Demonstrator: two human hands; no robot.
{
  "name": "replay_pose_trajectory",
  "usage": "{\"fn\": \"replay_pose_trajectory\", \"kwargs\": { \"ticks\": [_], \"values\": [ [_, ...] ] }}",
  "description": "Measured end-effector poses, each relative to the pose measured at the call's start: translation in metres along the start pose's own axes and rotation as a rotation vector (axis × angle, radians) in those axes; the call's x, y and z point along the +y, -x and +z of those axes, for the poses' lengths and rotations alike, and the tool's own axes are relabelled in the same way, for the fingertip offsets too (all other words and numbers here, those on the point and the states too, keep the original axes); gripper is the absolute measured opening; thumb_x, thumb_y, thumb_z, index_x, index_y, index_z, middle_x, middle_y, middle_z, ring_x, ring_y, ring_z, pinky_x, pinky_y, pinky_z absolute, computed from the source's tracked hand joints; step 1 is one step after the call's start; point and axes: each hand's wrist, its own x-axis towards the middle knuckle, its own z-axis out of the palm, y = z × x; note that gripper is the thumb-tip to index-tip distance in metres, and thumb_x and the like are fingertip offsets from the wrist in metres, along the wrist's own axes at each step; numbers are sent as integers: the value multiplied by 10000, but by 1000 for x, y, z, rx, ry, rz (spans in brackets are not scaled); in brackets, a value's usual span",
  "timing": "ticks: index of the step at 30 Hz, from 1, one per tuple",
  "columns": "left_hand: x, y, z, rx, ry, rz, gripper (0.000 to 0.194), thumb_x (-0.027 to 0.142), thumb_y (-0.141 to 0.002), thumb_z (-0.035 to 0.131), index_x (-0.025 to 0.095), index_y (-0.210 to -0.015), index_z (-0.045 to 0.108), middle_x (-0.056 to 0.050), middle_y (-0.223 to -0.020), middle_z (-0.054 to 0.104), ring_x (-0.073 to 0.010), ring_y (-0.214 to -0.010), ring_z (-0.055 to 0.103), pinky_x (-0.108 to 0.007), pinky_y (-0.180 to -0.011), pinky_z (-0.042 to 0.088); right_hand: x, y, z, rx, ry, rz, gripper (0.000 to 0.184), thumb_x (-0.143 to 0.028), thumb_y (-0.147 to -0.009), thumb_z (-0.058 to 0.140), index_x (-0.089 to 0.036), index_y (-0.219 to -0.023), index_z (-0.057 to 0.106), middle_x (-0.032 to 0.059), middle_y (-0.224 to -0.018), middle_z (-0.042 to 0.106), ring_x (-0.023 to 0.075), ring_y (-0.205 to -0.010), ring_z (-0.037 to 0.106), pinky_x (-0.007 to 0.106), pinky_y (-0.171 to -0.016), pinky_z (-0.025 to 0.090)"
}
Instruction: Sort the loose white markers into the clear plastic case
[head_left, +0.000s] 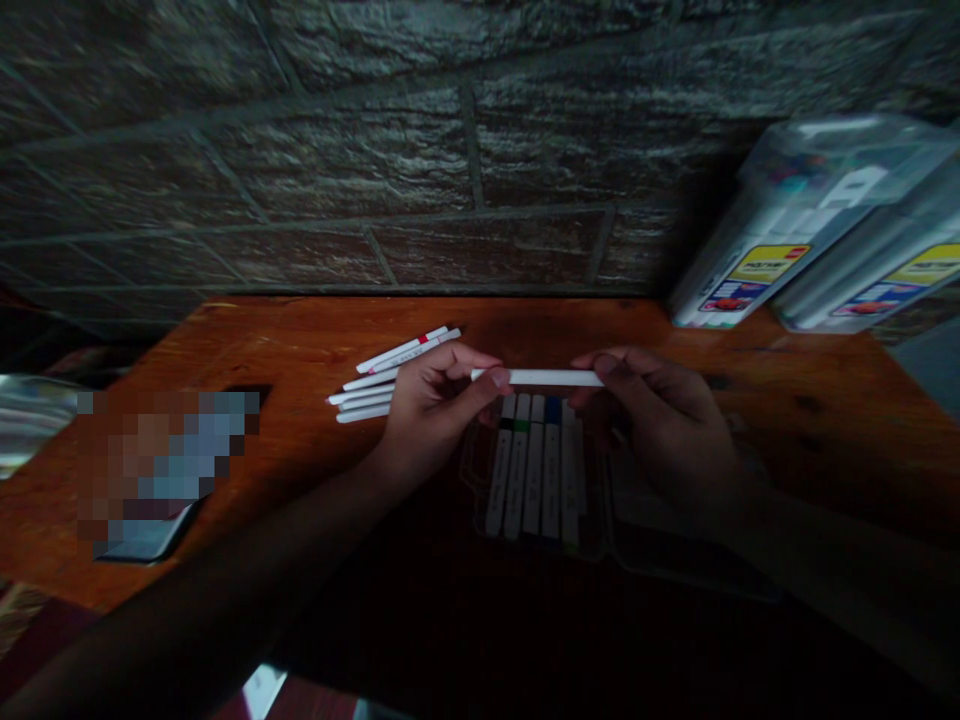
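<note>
A white marker pen [551, 378] lies level between my two hands, above the table. My left hand [431, 400] pinches its left end between thumb and fingers. At the other end, the thumb and fingers of my right hand [660, 415] are closed on it. Just below sits an open clear plastic case [480, 500] holding several white markers [532, 470] side by side, with black, green and blue bands showing on some. Loose white markers [401, 350] lie in a small pile behind and left of my left hand, which partly hides them.
Two upright clear marker cases [750, 270] with yellow labels stand at the back right, near the stone-block wall [412, 150]. A phone-like flat object [150, 535], mostly pixelated, rests on the left of the wooden table [262, 340]. The foreground is very dark.
</note>
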Motion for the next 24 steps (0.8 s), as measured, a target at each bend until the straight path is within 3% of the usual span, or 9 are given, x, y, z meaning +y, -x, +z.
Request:
{"fn": "replay_pose_trajectory", "kwargs": {
  "ticks": [6, 10, 18, 24],
  "values": [
    [1, 0, 0, -18, -77, -4, 190, 274, -848, 853, 166, -794, 707, 10, -646, 719, -81, -511, 608, -192, -511, 505, 2, 0, -2, -17, 22, -16, 203, -399, -971, 731, -205, -964, 791, -25, -636, 674, 78, -466, 539, 184, -415, 433],
    [2, 0, 0, -29, -104, -11, 114, 237, -843, 852, 163, -852, 766, -1, -696, 754, -82, -537, 637, -178, -508, 514, 3, 0, -3, -48, 78, -17, 209, -416, -931, 785, -209, -948, 799, -17, -674, 704, 73, -480, 545, 183, -421, 425],
    [2, 3, 2, -68, -139, -1, 121, 213, -813, 863, 171, -830, 750, -7, -721, 784, -97, -537, 668, -187, -503, 522, 3, 1, -5, -117, 171, -104, 153, -315, -831, 887, -228, -935, 816, 5, -830, 801, 118, -670, 694, 227, -587, 547],
    [2, 8, 3, -90, -252, 64, 182, 238, -789, 878, 173, -781, 708, -21, -746, 770, -114, -616, 682, -208, -570, 541, 1, 2, -3, -152, 206, -115, 170, -321, -804, 901, -209, -845, 780, -7, -726, 755, 111, -590, 642, 227, -518, 483]
  ]
}}
